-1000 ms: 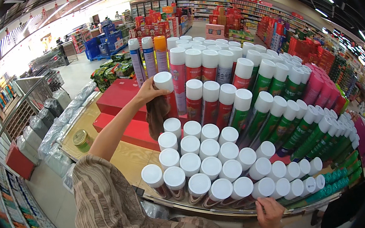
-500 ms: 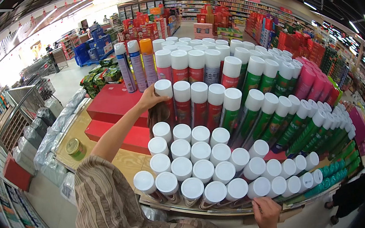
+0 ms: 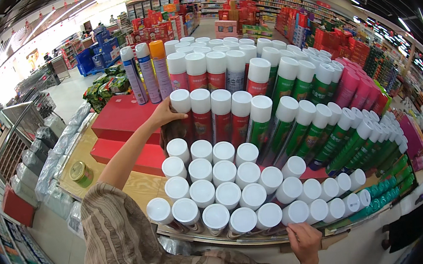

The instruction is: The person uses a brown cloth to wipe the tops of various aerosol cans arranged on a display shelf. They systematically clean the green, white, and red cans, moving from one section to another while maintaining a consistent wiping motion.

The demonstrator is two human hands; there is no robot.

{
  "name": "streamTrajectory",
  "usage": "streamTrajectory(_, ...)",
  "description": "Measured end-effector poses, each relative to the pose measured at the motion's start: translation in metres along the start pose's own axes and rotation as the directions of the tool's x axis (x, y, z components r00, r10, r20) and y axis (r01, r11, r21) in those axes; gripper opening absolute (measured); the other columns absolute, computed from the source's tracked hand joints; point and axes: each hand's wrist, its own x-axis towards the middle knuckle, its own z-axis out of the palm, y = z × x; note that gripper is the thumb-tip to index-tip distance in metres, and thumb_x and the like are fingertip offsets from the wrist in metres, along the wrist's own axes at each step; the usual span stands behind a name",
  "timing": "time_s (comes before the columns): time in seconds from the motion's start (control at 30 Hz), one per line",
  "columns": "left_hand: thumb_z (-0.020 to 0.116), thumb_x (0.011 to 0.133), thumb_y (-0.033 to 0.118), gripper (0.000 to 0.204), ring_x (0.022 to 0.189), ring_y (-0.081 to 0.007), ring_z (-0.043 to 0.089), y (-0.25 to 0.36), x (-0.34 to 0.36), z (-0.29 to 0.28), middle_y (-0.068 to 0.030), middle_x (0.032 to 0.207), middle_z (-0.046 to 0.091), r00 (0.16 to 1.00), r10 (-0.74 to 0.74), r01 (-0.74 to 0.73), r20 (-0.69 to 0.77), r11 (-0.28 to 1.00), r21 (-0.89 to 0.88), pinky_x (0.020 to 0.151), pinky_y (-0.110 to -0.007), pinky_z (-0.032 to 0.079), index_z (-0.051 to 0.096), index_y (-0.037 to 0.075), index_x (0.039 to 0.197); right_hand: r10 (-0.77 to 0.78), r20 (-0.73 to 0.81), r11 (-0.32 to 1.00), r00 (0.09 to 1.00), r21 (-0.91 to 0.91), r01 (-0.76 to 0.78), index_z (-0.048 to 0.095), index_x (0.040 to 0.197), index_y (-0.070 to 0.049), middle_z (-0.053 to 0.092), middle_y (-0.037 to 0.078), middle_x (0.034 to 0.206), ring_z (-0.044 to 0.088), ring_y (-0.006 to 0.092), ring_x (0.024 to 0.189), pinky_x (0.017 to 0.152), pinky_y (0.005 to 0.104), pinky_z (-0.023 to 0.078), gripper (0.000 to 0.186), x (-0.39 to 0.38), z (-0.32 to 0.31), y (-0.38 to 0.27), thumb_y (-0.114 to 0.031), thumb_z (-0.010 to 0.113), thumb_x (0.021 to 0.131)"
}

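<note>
My left hand [image 3: 168, 114] grips the leftmost spray can [image 3: 180, 101] of the middle tier, its thumb and fingers round the can just under the white cap. Below that hand a brown cloth [image 3: 174, 131] hangs against the can's side. Whether the fingers also pinch the cloth is hidden. At the display's front edge my right hand [image 3: 305, 241] has its fingers curled, tips at the lower rim of a white-capped can [image 3: 294, 211] in the front row. What those fingers hold, if anything, cannot be made out. Red and green cans with white caps stand upright around both hands.
Red steps [image 3: 121, 119] and a wooden board [image 3: 144, 185] lie left of the cans. On the board sits a round green-gold tin [image 3: 80, 174]. Two purple cans and an orange-capped can [image 3: 160, 67] stand at the back left. Wrapped packages [image 3: 55, 155] line the left edge.
The view has shifted a little, so the cans sit slightly further left. Both hands keep nearly the same places on the same cans.
</note>
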Motion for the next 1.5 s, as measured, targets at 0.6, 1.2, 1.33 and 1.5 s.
streamTrajectory(0.6,0.076,0.074,0.007,0.061,0.06,-0.0006,0.043,0.042,-0.191,-0.08,-0.0027,0.091,0.066,0.821,0.051,-0.034,-0.569,0.999,0.04,0.057,-0.017,0.038,0.05,0.008,0.13,-0.341,0.106,0.934,0.934,-0.071,0.349,0.057,0.114,-0.002,0.057,0.015,0.107,0.056,0.0326,0.101,0.085,0.0393,0.047,0.04,0.26,-0.001,0.034,-0.022,0.068,0.081)
streamTrajectory(1.2,0.069,0.078,0.0,0.045,0.063,-0.0025,0.051,0.052,-0.372,-0.047,0.0021,0.074,0.059,0.688,-0.243,0.237,-0.684,0.966,-0.104,0.059,-0.016,0.039,0.057,0.003,0.121,-0.094,0.409,0.968,0.908,-0.177,0.18,0.052,0.121,-0.002,0.053,0.025,0.111,0.058,0.0397,0.101,0.088,0.0435,0.048,0.058,0.333,0.095,0.078,-0.04,0.067,0.079)
streamTrajectory(1.33,0.07,0.079,0.001,0.041,0.066,-0.0036,0.053,0.05,-0.368,-0.045,0.0013,0.074,0.059,0.688,-0.238,0.231,-0.685,0.967,-0.104,0.06,-0.017,0.04,0.058,0.001,0.118,-0.077,0.351,0.961,0.933,-0.225,0.164,0.052,0.117,0.0,0.053,0.026,0.107,0.061,0.0399,0.093,0.081,0.0445,0.051,0.059,0.328,0.103,0.075,-0.042,0.067,0.079)
streamTrajectory(1.5,0.071,0.079,0.004,0.037,0.066,-0.0042,0.054,0.05,-0.361,-0.04,0.0009,0.075,0.059,0.695,-0.283,0.24,-0.661,0.958,-0.158,0.061,-0.017,0.041,0.06,0.0,0.114,-0.126,0.301,0.952,0.945,-0.229,0.201,0.047,0.108,0.003,0.055,0.025,0.1,0.063,0.0396,0.085,0.073,0.0435,0.054,0.058,0.321,0.12,0.066,-0.044,0.065,0.079)
